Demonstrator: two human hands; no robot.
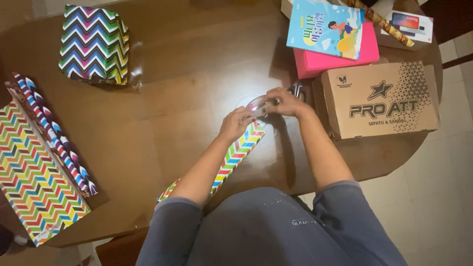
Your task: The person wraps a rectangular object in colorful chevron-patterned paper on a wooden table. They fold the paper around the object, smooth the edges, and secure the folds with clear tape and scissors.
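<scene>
While both hands meet over the middle of the round wooden table (162, 98), the left hand (235, 123) and the right hand (286, 102) pinch a clear roll of tape (257, 104) between them, fingers curled around it; the roll sits just left of the cardboard shoebox (379, 101), near its left end; a long strip of zigzag wrapping paper (239, 152) lies below the roll, running under the left forearm; a wrapped zigzag parcel (94, 44) rests far left of the shoebox; a pink box (340, 58) with a blue book (325, 27) on it sits just above the shoebox.
</scene>
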